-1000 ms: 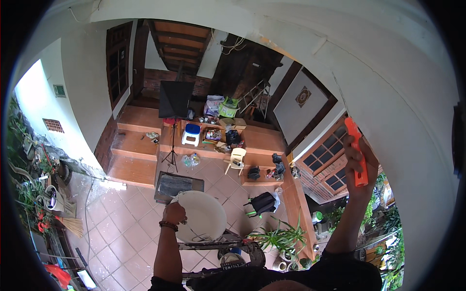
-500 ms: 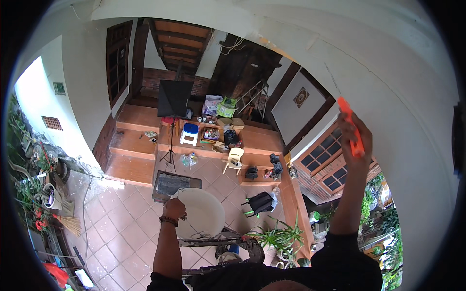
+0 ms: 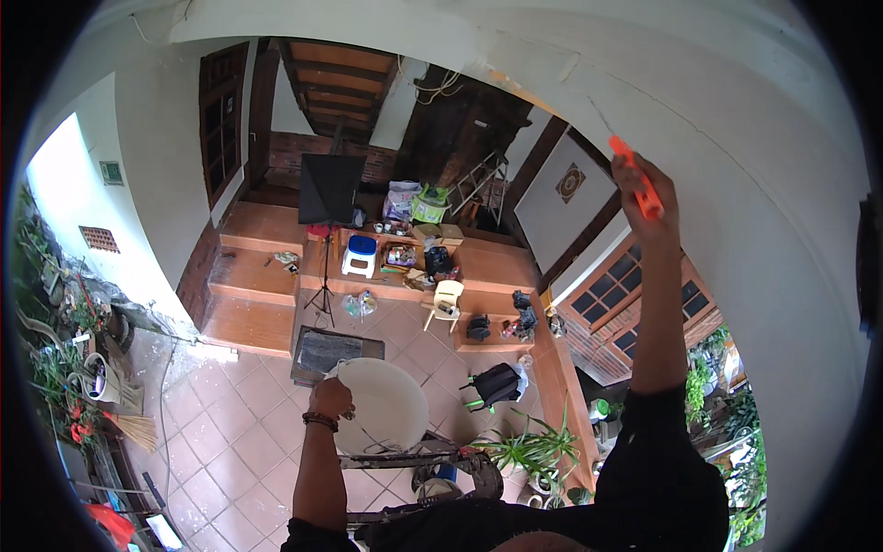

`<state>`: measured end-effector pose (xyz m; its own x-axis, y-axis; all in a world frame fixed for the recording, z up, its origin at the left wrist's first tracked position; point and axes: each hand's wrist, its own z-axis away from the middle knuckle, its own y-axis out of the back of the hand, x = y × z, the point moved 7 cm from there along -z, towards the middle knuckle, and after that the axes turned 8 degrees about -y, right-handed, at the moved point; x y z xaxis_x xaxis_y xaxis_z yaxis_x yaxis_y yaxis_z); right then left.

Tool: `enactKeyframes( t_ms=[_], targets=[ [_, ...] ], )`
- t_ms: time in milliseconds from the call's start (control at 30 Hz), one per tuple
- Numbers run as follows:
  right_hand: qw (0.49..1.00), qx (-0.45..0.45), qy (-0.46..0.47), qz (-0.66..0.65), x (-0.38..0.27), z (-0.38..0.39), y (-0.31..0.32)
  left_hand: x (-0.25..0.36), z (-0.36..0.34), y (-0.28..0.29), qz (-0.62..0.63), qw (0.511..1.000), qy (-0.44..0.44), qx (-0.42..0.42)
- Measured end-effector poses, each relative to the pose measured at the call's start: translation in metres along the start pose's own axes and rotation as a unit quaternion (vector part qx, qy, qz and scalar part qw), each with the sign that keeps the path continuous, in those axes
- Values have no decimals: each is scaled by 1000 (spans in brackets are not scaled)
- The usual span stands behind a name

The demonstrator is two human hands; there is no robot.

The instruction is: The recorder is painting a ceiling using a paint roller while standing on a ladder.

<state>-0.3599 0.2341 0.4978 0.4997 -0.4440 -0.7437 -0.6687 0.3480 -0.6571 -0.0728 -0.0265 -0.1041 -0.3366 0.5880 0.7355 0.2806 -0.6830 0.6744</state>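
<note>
My right hand (image 3: 648,189) is raised toward the pale overhead wall and closed round an orange-handled tool (image 3: 650,198). A thin blade, seen edge-on, reaches from the handle up to the wall surface (image 3: 552,69); its exact kind and whether it touches are unclear. Lower on the left, my left hand (image 3: 331,399) is closed at the near-left side of a large white bucket (image 3: 391,400). A thin wire handle runs from its fingers toward the bucket's near rim. The bucket looks pale inside.
Close below me stands a paint-spattered ladder-like frame (image 3: 405,460). Beyond it are a dark mat (image 3: 340,348), a black backpack (image 3: 494,386), a small cream chair (image 3: 444,302) and a blue-topped stool (image 3: 360,256). A potted plant (image 3: 529,451) grows at right; a broom (image 3: 133,430) lies left.
My right hand has moved up and to the left with the orange-handled tool, and its blade now meets a spot farther left. My left hand and the bucket have hardly shifted.
</note>
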Motion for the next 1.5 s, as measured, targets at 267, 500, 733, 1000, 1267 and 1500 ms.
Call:
enactKeyframes(
  t_ms=[267, 500, 733, 1000, 1267, 1500],
  targets=[
    [998, 17, 25, 46, -41, -139, 34, 26, 9, 11, 13, 994, 96, -49],
    [986, 35, 97, 134, -5, -12, 10, 16, 5, 1, 38, 989, 119, -75],
    [996, 48, 67, -19, 62, 196, -21, -8, -2, -16, -46, 995, 19, -85],
    [992, 106, 49, -48, 82, 261, -39, -29, -20, -44, -57, 995, -27, -78],
    [993, 82, -14, 88, 50, 88, 32, -21, -12, -25, -3, 999, -49, -12],
    [995, 18, -43, 88, 13, -70, 95, 32, 15, 9, -46, 991, 11, -128]
  ],
)
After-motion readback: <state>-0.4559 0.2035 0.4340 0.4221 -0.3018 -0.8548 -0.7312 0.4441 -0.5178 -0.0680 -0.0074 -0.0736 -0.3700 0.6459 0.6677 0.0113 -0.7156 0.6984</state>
